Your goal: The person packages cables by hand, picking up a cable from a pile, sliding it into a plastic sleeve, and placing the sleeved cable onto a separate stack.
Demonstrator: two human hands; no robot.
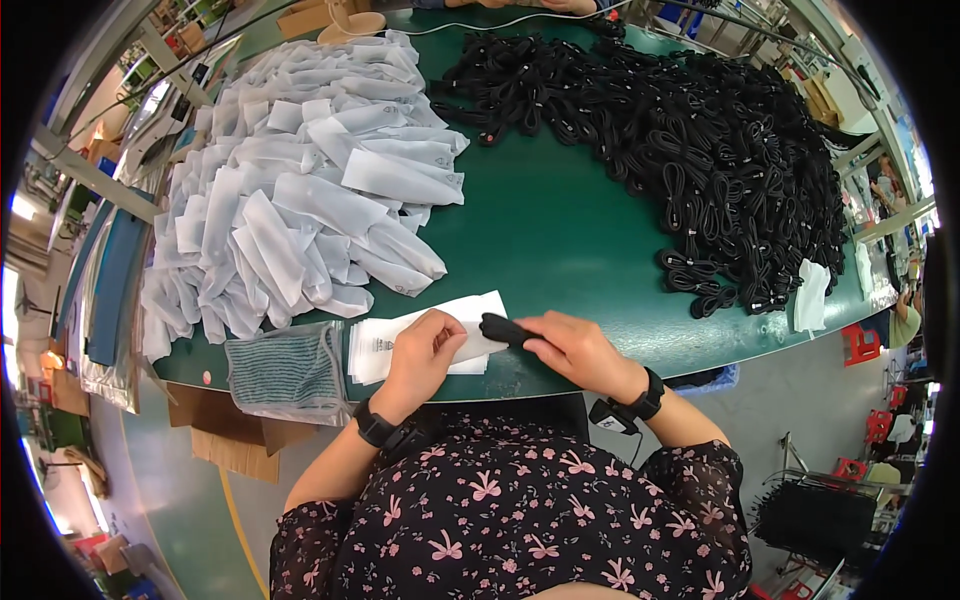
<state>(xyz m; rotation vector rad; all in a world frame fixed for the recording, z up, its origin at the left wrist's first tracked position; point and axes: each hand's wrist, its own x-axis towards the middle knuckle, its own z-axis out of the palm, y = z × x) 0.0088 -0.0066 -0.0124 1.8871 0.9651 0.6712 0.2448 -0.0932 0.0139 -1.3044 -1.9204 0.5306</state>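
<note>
Near the table's front edge lies a stack of flat white paper sleeves (372,362). My left hand (428,352) rests over it, thumb and fingers pinched on the top sleeve. Just to the right, my right hand (580,350) grips a bundled black cable (503,330), whose far end points left at the sleeve's right end. Whether the cable tip is inside the sleeve or only over it, I cannot tell. Left of the stack is a clear plastic bag (287,372) with grey-green striped contents.
A big heap of filled white sleeves (300,190) covers the table's left. Bundled black cables (700,170) pile along the far and right side. A loose white sleeve (811,296) hangs at the right edge. Across the table, another person's hands (565,6) show. A cardboard box (235,440) stands below.
</note>
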